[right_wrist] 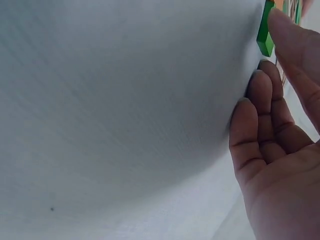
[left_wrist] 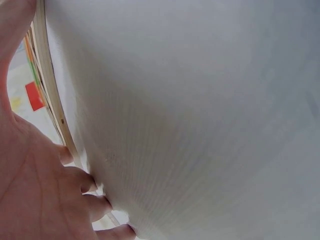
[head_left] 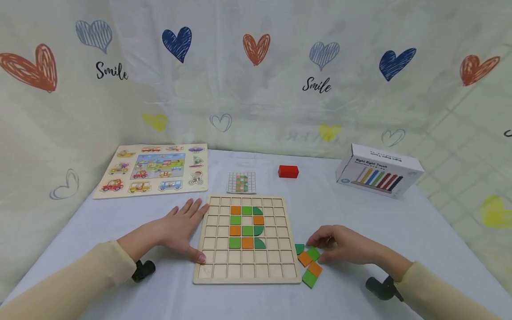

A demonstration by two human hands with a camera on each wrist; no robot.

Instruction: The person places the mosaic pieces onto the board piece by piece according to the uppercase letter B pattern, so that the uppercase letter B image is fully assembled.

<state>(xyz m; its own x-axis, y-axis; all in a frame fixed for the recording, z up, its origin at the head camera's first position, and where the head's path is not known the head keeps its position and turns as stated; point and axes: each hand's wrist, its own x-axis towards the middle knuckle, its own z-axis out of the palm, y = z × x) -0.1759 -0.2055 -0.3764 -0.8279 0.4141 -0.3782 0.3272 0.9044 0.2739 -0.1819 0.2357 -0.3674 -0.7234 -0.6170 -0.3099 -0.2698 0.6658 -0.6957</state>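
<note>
A wooden grid board (head_left: pixel 276 262) lies on the table, with orange, light green and rounded dark green tiles (head_left: pixel 247 230) set in its upper middle cells. My left hand (head_left: pixel 176 229) is spread along the board's left side, thumb and fingertips at its edge. To the right of the board is a small group of loose tiles: a dark green rounded one (head_left: pixel 299 249), orange ones (head_left: pixel 305 259) and light green ones (head_left: pixel 310 279). My right hand (head_left: pixel 340 244) is beside them, fingers loosely bent, thumb tip right at a green tile (right_wrist: pixel 266 35).
Behind the board lies a printed pattern card (head_left: pixel 242 182), with a red block (head_left: pixel 288 171) to its right. A vehicle picture puzzle (head_left: pixel 192 189) is at the back left. A white box (head_left: pixel 380 171) stands at the back right, near the heart-printed backdrop (head_left: pixel 256 89).
</note>
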